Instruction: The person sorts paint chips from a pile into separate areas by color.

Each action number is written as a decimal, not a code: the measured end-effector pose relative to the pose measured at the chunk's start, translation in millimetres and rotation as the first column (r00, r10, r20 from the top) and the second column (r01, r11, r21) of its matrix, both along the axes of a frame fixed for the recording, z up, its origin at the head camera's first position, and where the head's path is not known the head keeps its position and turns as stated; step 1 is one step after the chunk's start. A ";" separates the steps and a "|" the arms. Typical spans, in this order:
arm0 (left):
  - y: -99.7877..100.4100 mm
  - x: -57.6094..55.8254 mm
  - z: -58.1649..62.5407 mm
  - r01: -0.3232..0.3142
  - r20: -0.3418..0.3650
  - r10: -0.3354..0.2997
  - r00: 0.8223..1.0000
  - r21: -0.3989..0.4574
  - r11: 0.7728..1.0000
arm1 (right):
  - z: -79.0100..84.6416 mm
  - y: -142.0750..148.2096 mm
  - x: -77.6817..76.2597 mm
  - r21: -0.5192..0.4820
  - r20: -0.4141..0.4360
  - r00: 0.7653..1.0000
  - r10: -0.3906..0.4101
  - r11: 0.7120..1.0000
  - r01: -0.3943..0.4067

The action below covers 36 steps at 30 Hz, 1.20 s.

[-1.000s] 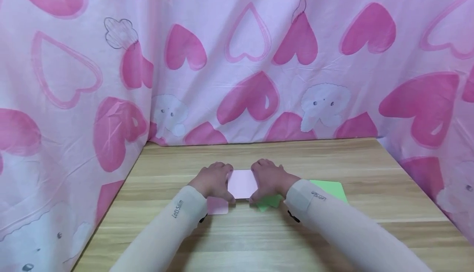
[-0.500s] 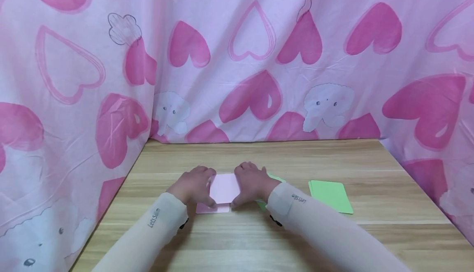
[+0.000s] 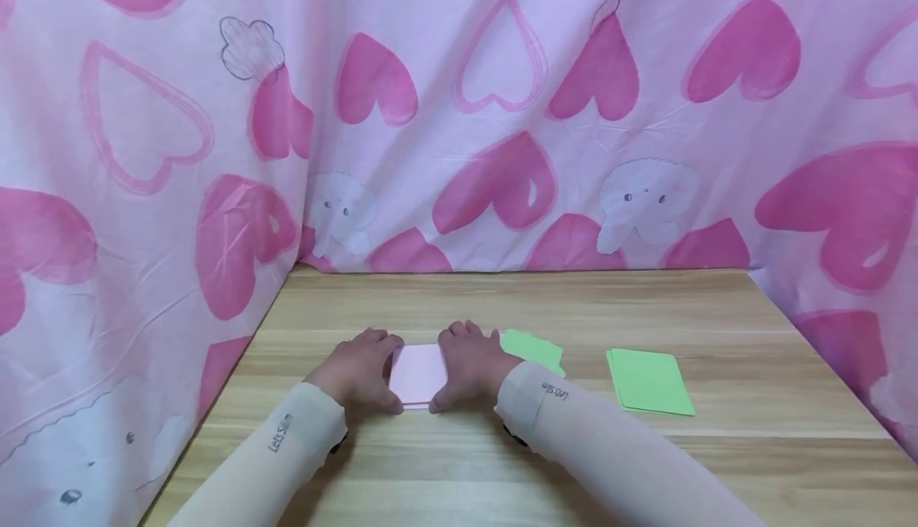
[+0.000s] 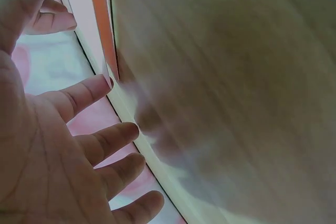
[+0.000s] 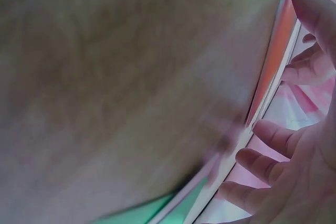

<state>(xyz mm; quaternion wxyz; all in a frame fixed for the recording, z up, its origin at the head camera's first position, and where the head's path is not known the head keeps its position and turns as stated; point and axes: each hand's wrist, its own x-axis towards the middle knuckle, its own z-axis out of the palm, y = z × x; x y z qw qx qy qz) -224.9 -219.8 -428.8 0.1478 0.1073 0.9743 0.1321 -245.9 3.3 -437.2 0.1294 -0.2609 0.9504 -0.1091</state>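
In the head view a pale pink card (image 3: 417, 373) lies between both hands, near the left-middle of the wooden table. A thin rim of another pink card (image 3: 416, 407) shows under its near edge. My left hand (image 3: 356, 371) holds the left edge between thumb and fingers. On the opposite edge, my right hand (image 3: 473, 363) grips in the same way. Both wrist views show the card side-on as a narrow orange-looking strip (image 4: 103, 24), with the other fingers spread. Green cards (image 3: 532, 349), overlapping unevenly, are just right of my right hand, partly behind its wrist.
A neater pile of green square cards (image 3: 651, 382) lies farther right on the wooden table (image 3: 459, 471). Pink heart-patterned cloth (image 3: 495, 112) hangs along the back and both sides of the table.
Both hands have carried the pale pink card left and lowered it over the other pink card, which is now mostly covered. The green cards have come out from behind the right arm.
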 end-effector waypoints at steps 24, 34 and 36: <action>-3.9 1.9 -1.9 0.021 0.007 -0.021 1.000 -0.029 0.999 | 3.0 0.1 3.2 0.025 0.004 1.000 0.021 0.999 -0.021; -3.5 4.4 -0.8 0.023 0.007 -0.023 1.000 -0.024 0.999 | 2.4 1.4 4.9 0.020 0.000 1.000 0.025 0.999 -0.025; -3.5 5.1 -0.6 0.020 0.013 -0.020 1.000 -0.017 1.000 | 2.9 1.3 5.6 0.017 -0.001 1.000 0.026 1.000 -0.026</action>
